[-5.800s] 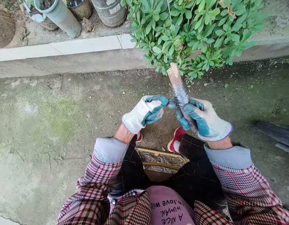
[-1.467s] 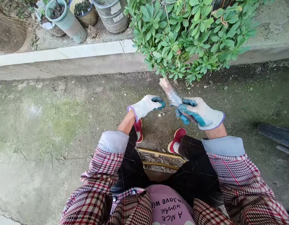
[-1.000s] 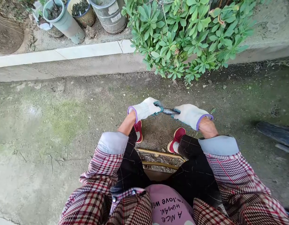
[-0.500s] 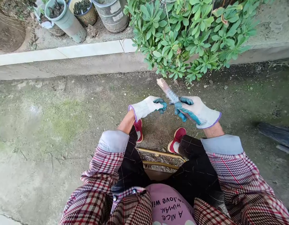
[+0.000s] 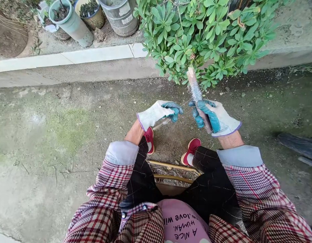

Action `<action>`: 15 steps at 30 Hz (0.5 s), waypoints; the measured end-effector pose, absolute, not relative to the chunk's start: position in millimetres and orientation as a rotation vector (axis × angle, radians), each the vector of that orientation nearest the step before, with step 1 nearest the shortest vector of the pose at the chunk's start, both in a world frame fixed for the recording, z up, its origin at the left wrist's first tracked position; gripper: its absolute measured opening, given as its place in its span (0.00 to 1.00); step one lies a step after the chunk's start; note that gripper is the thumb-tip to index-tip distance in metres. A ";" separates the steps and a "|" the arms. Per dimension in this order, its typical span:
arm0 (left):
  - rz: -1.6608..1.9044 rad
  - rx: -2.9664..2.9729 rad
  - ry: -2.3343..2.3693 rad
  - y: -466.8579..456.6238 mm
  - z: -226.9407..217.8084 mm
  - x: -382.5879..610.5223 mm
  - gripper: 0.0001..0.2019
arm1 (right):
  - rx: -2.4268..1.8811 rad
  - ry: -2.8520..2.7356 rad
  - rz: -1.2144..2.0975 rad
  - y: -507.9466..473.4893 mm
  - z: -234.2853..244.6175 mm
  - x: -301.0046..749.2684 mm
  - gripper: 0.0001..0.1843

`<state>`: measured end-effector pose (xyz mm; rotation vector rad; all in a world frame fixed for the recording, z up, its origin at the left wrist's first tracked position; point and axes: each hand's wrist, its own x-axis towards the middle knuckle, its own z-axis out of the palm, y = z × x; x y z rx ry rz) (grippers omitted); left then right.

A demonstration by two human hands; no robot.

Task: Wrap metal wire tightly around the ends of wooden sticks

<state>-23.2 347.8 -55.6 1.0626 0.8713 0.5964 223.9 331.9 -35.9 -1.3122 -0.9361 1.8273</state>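
I sit over bare ground, both hands in white gloves with teal palms. My right hand (image 5: 214, 116) is closed round a short wooden stick (image 5: 192, 77) that points up and away. A band of thin silvery wire (image 5: 196, 92) is wound tightly round the stick just above my fingers. My left hand (image 5: 159, 113) is closed in a pinch on a thin strand of wire (image 5: 184, 103) that runs across to the coil. A thin pale rod-like piece (image 5: 161, 124) shows below my left hand; what it is I cannot make out.
A leafy green plant (image 5: 206, 37) hangs over a concrete kerb (image 5: 77, 55) ahead. Several pots (image 5: 72, 20) stand beyond the kerb at the upper left. My red shoes (image 5: 192, 148) rest on the dirt. A gold-coloured stool frame (image 5: 174, 170) is under me. A dark object (image 5: 299, 143) lies at the right.
Over the last second the stick swung up from lying level between my hands to pointing up and away. My left hand stayed close beside it, pinching the wire strand.
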 end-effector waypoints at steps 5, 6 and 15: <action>0.555 1.014 0.820 345.2 -47.4 -25.3 0.24 | -1.308 -0.893 1.831 332.2 -33.7 223.2 0.20; 0.543 1.013 0.816 345.7 -46.5 -25.7 0.25 | -1.306 -0.887 1.829 332.3 -33.5 222.8 0.20; 0.545 1.114 0.941 351.8 -63.6 -22.2 0.14 | -1.235 -0.913 1.807 331.1 -31.1 224.2 0.22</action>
